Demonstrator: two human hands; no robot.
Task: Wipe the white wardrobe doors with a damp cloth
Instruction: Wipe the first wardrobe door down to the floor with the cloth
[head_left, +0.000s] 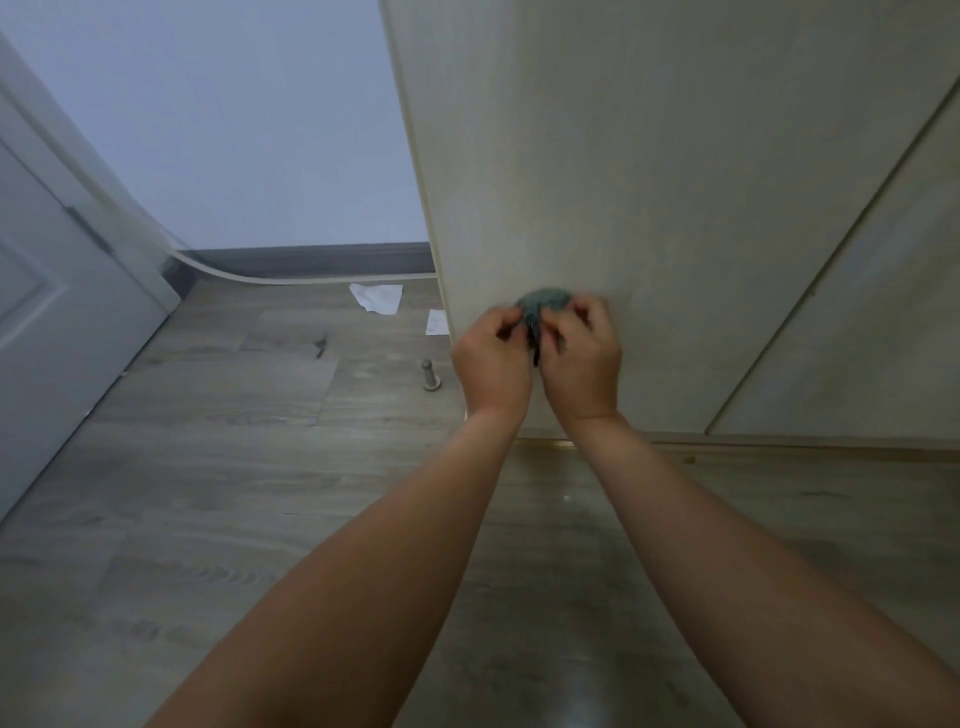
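A pale wardrobe door fills the upper right of the head view, with a second door beside it on the right. In front of its lower part, both my hands hold a small bunched green-grey cloth. My left hand pinches the cloth's left side with curled fingers. My right hand pinches its right side. Most of the cloth is hidden between my fingers, and it looks blurred. I cannot tell whether the cloth touches the door.
Grey wood-look floor spreads to the left and below. A metal door stopper stands on it near the wardrobe's corner. Two scraps of white paper lie by the dark skirting board. A white room door stands at the far left.
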